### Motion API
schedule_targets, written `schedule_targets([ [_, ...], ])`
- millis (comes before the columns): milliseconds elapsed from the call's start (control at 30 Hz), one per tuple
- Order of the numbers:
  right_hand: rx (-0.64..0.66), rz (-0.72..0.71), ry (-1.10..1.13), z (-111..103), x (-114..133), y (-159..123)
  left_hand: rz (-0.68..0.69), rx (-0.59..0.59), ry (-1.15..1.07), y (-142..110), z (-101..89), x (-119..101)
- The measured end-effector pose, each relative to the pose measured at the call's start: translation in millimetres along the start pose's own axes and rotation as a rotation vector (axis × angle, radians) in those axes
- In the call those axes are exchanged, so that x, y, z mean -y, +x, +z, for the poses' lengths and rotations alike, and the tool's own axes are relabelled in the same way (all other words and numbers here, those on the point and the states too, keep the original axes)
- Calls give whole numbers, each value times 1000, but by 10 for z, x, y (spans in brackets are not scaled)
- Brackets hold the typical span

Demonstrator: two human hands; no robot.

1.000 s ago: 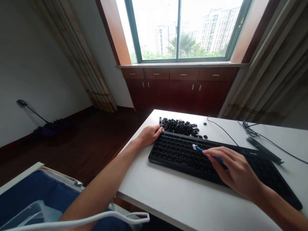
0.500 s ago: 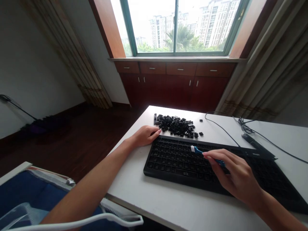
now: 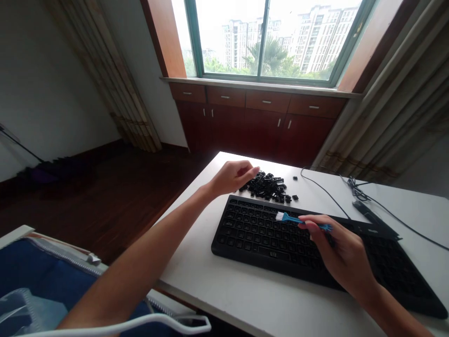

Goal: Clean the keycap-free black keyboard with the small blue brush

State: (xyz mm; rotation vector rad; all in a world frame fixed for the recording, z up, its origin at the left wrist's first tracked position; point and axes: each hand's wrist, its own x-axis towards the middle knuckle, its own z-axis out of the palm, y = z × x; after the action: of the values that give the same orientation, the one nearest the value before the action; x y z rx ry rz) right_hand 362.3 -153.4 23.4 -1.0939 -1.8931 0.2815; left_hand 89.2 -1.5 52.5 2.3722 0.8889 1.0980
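"Figure: what stands on the table, counted?"

"One black keyboard [image 3: 266, 238], lying flat on the near half of the white table [image 3: 224, 285]. One small blue brush [image 3: 298, 218] with white bristles. One heap of black keycaps [image 3: 265, 186], too many and too tangled to count, and one loose keycap [image 3: 295, 178] lying apart to the right of the heap."

"And the keyboard itself?"

"Matte black and long, with rows of small dark square key seats. Its far edge lies just near of the heap, and its right end runs toward the right edge of the table."

"The hands?"

"Two, well apart. The left hand [image 3: 232, 179] is raised above the table, fingers loosely curled, just left of the heap; it holds nothing. The right hand [image 3: 336, 248] pinches the brush handle between thumb and fingers, with the bristles at the keyboard's upper middle."

"Anything else nearby?"

"One black cable [image 3: 322, 189] loops across the far right of the table, beside one black bar [image 3: 372, 213]. Beyond the table are one window [image 3: 263, 42] and four cabinet drawers [image 3: 266, 100]."
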Motion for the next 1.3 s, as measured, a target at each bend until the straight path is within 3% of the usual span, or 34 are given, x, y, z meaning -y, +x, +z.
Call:
schedule_targets([
  [100,-10,160,64,60,44,145,115,-17,-37,-65,140,-279],
  [200,23,218,99,146,117,342,165,23,-62,-199,273,-420],
  [333,77,118,69,290,243,554,182,44,-69,-308,357,-418],
  [467,59,80,35,367,273,586,249,8,-27,-302,304,-347],
  [533,45,87,24,354,226,532,200,-2,-71,-284,248,-303],
  [633,52,2,-38,286,115,381,8,16,-257,-260,175,-233],
  [733,99,-244,-97,207,52,195,-155,-3,-490,-241,158,-191],
  [867,270,-509,-116,169,135,24,-250,-58,-652,-232,210,-210],
  [1067,323,-536,-81,240,288,-10,-248,48,-565,-285,317,-262],
  [1300,353,-493,-91,246,230,5,-113,120,-327,-344,360,-337],
])
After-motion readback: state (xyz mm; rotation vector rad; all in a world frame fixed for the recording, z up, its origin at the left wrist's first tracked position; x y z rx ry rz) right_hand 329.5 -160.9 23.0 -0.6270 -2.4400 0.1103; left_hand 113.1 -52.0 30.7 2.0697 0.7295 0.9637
